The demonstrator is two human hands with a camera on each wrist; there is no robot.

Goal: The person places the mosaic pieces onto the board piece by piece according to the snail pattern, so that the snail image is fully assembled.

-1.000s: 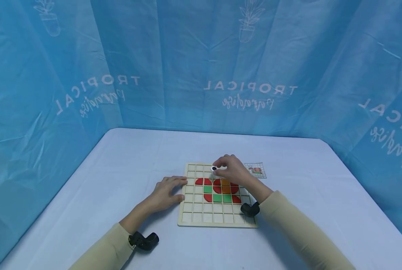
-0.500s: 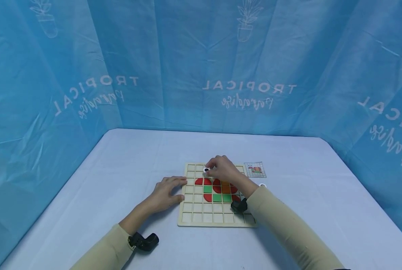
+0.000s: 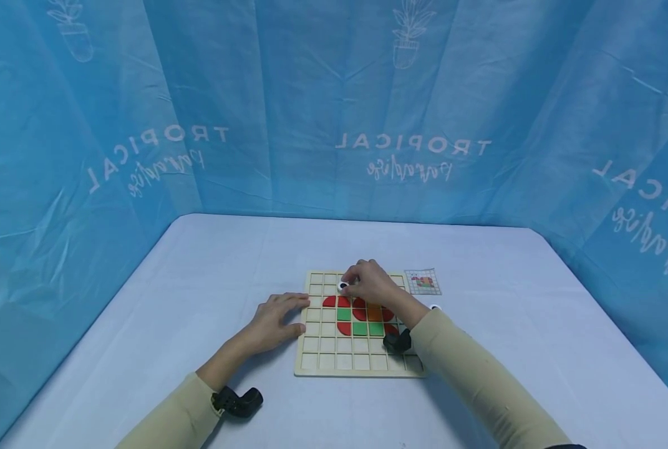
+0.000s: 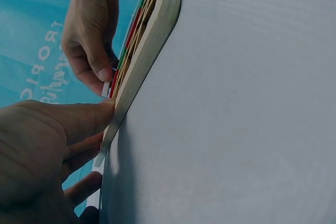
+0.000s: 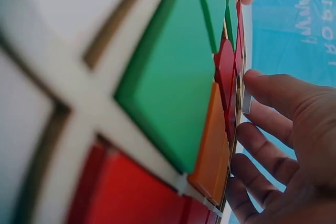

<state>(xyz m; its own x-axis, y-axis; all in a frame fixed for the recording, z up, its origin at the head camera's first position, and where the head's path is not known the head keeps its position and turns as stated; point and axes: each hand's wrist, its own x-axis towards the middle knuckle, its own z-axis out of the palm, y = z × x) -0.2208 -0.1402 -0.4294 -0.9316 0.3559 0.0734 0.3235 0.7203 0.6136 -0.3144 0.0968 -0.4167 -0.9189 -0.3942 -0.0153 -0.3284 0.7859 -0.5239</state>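
My right hand [image 3: 372, 284] pinches a small white tile with a black dot [image 3: 342, 286] between thumb and fingertips, over the upper rows of the wooden grid board [image 3: 362, 375]. In the right wrist view, only the thin edge of that tile [image 5: 247, 102] shows at the fingertips. Curved red pieces [image 3: 344, 328], green squares [image 3: 360, 328] and orange pieces [image 3: 375, 312] fill cells in the board's middle. My left hand [image 3: 274, 324] touches the board's left edge with its thumb and fingertips, fingers fairly straight. The left wrist view has the left thumb [image 4: 92, 119] against the board's side.
A small picture card with a grid [image 3: 423, 282] lies by the board's upper right corner. Part of a white round piece [image 3: 435, 307] shows beside the right sleeve. A white cloth [image 3: 227, 262] covers the table, and blue curtains [image 3: 305, 174] enclose it.
My right hand has moved left with the dotted tile and lowered slightly. The white piece by the right sleeve has come into view. My left hand stays at the board's edge.
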